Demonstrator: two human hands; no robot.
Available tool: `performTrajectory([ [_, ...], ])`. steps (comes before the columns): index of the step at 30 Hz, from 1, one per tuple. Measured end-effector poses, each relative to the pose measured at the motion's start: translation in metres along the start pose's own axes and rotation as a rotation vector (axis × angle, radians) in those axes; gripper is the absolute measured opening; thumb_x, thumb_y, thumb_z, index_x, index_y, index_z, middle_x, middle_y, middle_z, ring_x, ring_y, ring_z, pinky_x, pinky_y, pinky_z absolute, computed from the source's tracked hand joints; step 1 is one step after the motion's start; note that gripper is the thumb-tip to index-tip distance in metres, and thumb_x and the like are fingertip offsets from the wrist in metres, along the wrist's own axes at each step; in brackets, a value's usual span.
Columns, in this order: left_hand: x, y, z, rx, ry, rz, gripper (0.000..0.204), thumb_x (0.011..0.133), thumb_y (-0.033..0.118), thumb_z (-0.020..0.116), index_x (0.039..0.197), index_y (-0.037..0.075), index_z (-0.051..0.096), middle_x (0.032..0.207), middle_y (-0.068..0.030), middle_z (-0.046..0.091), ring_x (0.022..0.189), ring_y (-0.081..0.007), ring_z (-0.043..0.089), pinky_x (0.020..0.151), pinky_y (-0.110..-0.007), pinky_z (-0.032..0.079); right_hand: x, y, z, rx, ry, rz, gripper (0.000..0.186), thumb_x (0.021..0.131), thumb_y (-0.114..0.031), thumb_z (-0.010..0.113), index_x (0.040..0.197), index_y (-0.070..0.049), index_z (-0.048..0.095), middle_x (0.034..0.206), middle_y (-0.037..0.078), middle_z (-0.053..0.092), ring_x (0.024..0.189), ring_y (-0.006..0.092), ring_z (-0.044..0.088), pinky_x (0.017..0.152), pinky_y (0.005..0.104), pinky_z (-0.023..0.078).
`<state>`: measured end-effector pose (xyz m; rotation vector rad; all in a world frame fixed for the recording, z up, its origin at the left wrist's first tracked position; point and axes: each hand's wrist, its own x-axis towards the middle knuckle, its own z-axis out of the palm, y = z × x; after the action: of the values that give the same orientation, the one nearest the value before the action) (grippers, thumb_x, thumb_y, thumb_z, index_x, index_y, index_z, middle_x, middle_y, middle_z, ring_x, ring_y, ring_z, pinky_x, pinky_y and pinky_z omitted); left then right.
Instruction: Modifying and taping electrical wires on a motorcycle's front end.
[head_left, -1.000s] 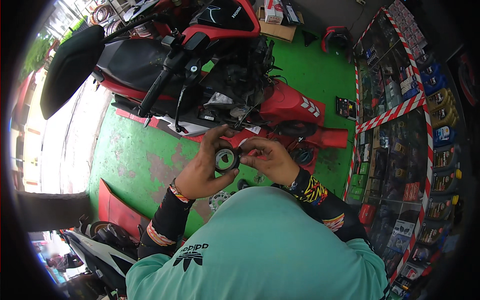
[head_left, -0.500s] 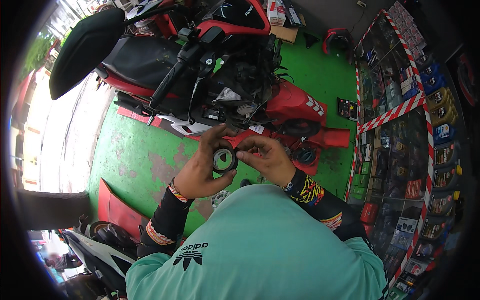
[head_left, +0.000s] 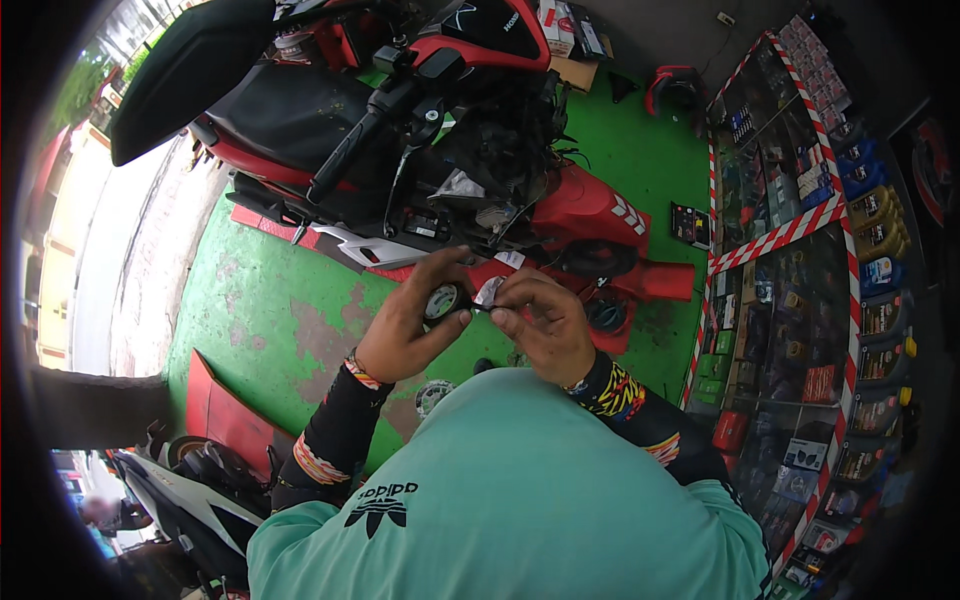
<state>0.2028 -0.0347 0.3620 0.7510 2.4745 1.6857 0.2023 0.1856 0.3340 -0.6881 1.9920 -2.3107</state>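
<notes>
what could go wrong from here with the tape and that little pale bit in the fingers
The roll of tape sits in the fingers of the left hand above the floor, so it might slip and roll away.

The small pale scrap, pinched by the right hand, could drop and be hard to find near the motorbike.

Black tape roll with pale core (head_left: 462,303) turned in left hand (head_left: 405,325): round face half a second ago, now a narrower oval. Right hand (head_left: 550,325) drawn slightly off the roll's edge. Crumpled whitish scrap (head_left: 488,292) now plain at its fingertips; hidden last frame. View shifted: long black motorcycle mirror (head_left: 190,80) now cut by top edge.
</notes>
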Motion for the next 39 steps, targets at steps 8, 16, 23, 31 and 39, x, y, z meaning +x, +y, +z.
performTrajectory([
  [8, 0.005, -0.006, 0.005, 0.027, -0.206, 0.028, 0.031, 0.098, 0.017, 0.061, 0.122, -0.001, 0.059, 0.103, -0.0166, 0.062, 0.096, -0.0327, 0.063, 0.086, -0.042, 0.049, -0.003, -0.005, -0.013, 0.111, 0.139, 0.195, 0.007, 0.094, -0.002, 0.07, 0.098, 0.002, 0.066, 0.098, 0.007, 0.063, 0.092, 0.0151, 0.061, 0.085, 0.0287, 0.048],
  [16, 0.01, -0.01, 0.008, 0.079, -0.152, -0.122, 0.029, 0.099, 0.02, 0.06, 0.119, -0.002, 0.062, 0.113, -0.0148, 0.066, 0.101, -0.0258, 0.066, 0.089, -0.037, 0.05, -0.018, -0.013, -0.019, 0.017, 0.083, 0.037, 0.006, 0.095, -0.003, 0.069, 0.099, 0.001, 0.066, 0.102, 0.007, 0.062, 0.096, 0.0146, 0.059, 0.087, 0.0289, 0.047],
  [23, 0.018, -0.009, 0.021, -0.093, -0.15, 0.004, 0.025, 0.101, 0.022, 0.061, 0.11, -0.001, 0.064, 0.106, -0.0135, 0.067, 0.093, -0.0246, 0.066, 0.085, -0.037, 0.051, -0.019, -0.012, -0.04, 0.149, 0.21, 0.161, 0.006, 0.095, -0.001, 0.068, 0.099, 0.001, 0.065, 0.1, 0.007, 0.061, 0.096, 0.0139, 0.059, 0.087, 0.0289, 0.047],
  [31, 0.036, -0.011, 0.037, 0.199, -0.223, -0.141, 0.03, 0.1, 0.026, 0.063, 0.116, 0.0, 0.06, 0.106, -0.0154, 0.062, 0.097, -0.0278, 0.062, 0.084, -0.039, 0.049, -0.024, 0.002, -0.076, 0.156, 0.226, 0.134, 0.006, 0.096, -0.001, 0.066, 0.101, 0.002, 0.063, 0.099, 0.005, 0.059, 0.091, 0.011, 0.056, 0.081, 0.0268, 0.046],
  [39, 0.09, -0.021, 0.073, 0.333, -0.179, -0.261, 0.025, 0.096, 0.025, 0.067, 0.106, 0.002, 0.065, 0.101, -0.0141, 0.066, 0.096, -0.0317, 0.066, 0.084, -0.041, 0.051, -0.03, 0.025, -0.15, 0.271, 0.281, 0.111, 0.005, 0.098, -0.001, 0.065, 0.102, 0.001, 0.063, 0.099, 0.002, 0.058, 0.087, 0.0077, 0.054, 0.076, 0.0238, 0.044],
])
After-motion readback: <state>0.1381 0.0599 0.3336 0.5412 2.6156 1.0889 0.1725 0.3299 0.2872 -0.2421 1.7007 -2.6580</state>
